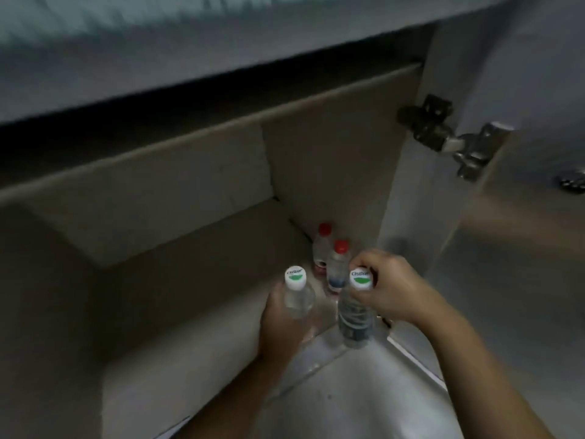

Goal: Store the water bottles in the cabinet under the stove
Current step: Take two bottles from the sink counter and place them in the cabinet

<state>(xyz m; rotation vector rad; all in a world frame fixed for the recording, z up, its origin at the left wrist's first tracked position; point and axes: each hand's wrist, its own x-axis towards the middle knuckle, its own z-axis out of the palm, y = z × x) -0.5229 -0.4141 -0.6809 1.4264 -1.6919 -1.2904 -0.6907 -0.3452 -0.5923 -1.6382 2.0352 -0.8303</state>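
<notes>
the left hand [280,318] grips the body of a white-capped water bottle [297,294], holding it upright at the open cabinet's [196,236] front edge. the right hand [391,288] pinches the neck of a second white-capped bottle [354,315], just beside the first. two red-capped bottles [338,264] stand inside against the right wall, near the door hinge [443,134].

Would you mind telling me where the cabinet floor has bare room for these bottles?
The brown cabinet floor is bare left of the two red-capped clear bottles, up to the back wall. The right corner is crowded: those bottles stand there, with the left hand and right hand each gripping a white-capped clear bottle in front.
</notes>
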